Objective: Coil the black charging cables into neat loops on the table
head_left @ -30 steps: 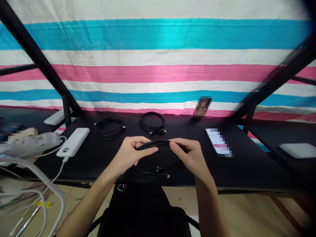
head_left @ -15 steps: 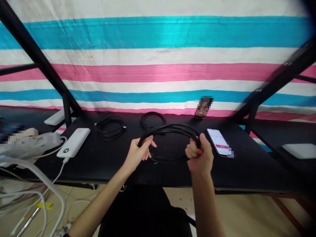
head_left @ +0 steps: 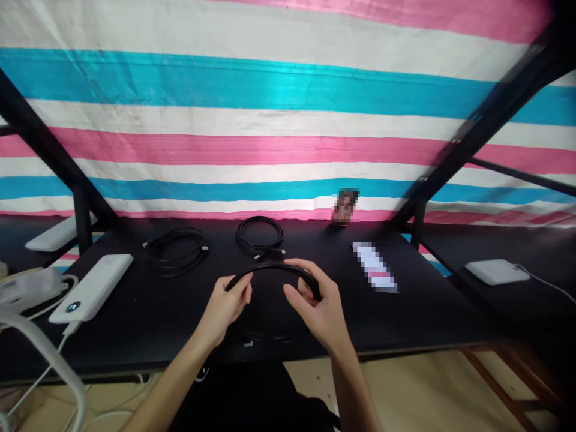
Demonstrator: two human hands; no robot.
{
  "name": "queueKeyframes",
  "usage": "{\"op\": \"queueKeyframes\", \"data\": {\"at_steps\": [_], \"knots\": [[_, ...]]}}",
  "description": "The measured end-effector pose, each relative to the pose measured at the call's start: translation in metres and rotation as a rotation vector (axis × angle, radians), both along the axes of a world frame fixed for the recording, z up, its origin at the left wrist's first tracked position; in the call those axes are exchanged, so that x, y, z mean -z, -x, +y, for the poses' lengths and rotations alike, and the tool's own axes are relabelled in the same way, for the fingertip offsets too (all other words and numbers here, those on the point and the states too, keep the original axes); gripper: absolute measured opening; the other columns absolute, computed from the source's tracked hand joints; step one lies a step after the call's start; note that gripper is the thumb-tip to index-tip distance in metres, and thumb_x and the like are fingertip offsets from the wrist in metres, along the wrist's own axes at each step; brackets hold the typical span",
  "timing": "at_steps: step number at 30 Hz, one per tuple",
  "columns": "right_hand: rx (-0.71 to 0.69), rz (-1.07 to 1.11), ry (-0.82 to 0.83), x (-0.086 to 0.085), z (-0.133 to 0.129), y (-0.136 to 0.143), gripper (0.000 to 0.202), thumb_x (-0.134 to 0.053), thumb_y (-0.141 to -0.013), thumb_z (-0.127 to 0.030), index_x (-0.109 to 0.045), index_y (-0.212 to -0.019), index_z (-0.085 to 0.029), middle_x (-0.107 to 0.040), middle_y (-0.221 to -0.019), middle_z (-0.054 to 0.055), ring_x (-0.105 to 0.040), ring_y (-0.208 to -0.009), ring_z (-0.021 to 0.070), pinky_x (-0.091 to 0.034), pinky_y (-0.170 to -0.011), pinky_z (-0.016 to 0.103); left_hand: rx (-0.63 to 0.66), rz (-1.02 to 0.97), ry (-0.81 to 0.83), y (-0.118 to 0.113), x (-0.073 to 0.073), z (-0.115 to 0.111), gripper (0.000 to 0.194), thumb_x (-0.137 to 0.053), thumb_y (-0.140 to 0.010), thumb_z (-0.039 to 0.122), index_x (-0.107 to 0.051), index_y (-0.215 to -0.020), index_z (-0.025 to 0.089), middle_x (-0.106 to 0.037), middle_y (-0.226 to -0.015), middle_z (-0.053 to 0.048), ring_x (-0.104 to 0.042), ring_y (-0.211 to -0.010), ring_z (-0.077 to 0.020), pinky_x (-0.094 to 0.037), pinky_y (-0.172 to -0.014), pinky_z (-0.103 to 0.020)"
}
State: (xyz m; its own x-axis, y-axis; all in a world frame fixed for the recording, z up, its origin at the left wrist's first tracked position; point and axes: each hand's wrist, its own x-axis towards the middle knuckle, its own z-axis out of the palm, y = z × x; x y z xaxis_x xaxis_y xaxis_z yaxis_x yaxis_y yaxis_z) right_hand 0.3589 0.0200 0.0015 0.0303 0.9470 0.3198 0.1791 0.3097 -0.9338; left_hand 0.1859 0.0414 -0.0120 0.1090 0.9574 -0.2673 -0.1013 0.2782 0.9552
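A coiled black cable point(head_left: 274, 266) is held up between my two hands over the near part of the black table point(head_left: 180, 324). My left hand point(head_left: 231, 300) pinches the left side of the loop between thumb and fingers. On the right side, the fingers of my right hand point(head_left: 315, 291) curl round the strands, its thumb and index finger apart. The lower part of the coil hangs near the table's front edge, dark against the black top. Beyond my hands lie two more black coils: one cable point(head_left: 260, 234) straight ahead and another cable point(head_left: 175, 252) farther left.
To the left lie a white power bank point(head_left: 92, 288) with a plugged-in lead and a white power strip point(head_left: 31, 288). A phone point(head_left: 374, 267) lies at the right, with a small upright blurred object point(head_left: 345, 207) behind it. Black frame bars point(head_left: 418, 192) slant up on both sides.
My hands have come closer together, and the held coil is narrower and lower. My right hand's thumb and index finger have spread. The view has shifted to the right.
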Motion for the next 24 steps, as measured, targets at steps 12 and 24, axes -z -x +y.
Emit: {"op": "queueKeyframes", "data": {"at_steps": [12, 24], "knots": [[0.219, 0.433, -0.128, 0.027, -0.002, -0.006, 0.026, -0.062, -0.077, -0.04, -0.076, -0.063, -0.023, -0.057, -0.05, 0.003, -0.031, -0.032, 0.0072, -0.021, -0.033, 0.023, -0.322, 0.093, -0.303, -0.006, 0.03, 0.005, 0.049, -0.06, -0.078, 0.044, -0.05, -0.121, 0.021, -0.048, -0.132, -0.012, -0.052, -0.119, -0.0246, -0.044, -0.095, -0.035], [0.247, 0.453, -0.316, 0.024, -0.005, 0.007, 0.025, -0.067, -0.073, -0.04, -0.068, -0.052, -0.026, -0.05, -0.041, 0.001, -0.044, -0.036, 0.0137, -0.032, -0.037, 0.029, 0.151, -0.043, -0.096, 0.011, -0.003, -0.009, 0.037, -0.058, -0.081, 0.043, -0.066, -0.109, 0.019, -0.071, -0.105, -0.01, -0.063, -0.102, -0.0267, -0.043, -0.094, -0.039]]}}
